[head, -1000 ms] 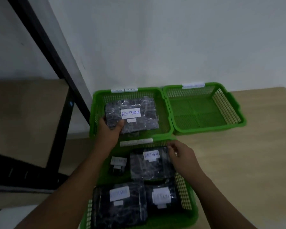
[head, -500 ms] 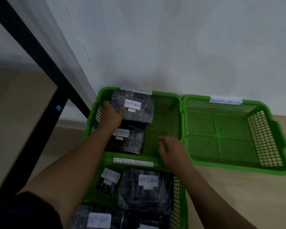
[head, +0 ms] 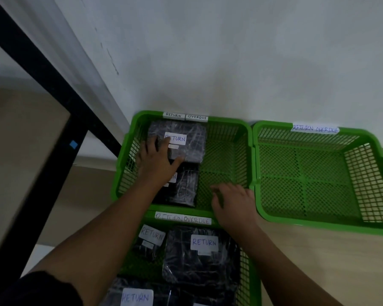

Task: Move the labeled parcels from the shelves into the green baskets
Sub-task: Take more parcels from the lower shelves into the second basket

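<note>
left grip, fingers spread, presses the parcel, long axis 9-to-3, label top at 12; right grip slack, empty.

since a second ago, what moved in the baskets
The left hand slid its parcel to the back of the left basket, uncovering a second parcel. The right hand moved forward over that basket. The near basket and right basket stayed put.

The left grip lies flat, fingers spread, on a RETURN parcel at the back left of the far green basket, a second parcel just in front, while the right grip hangs loosely curled over that basket's near wall, beside the right-hand green basket.
</note>
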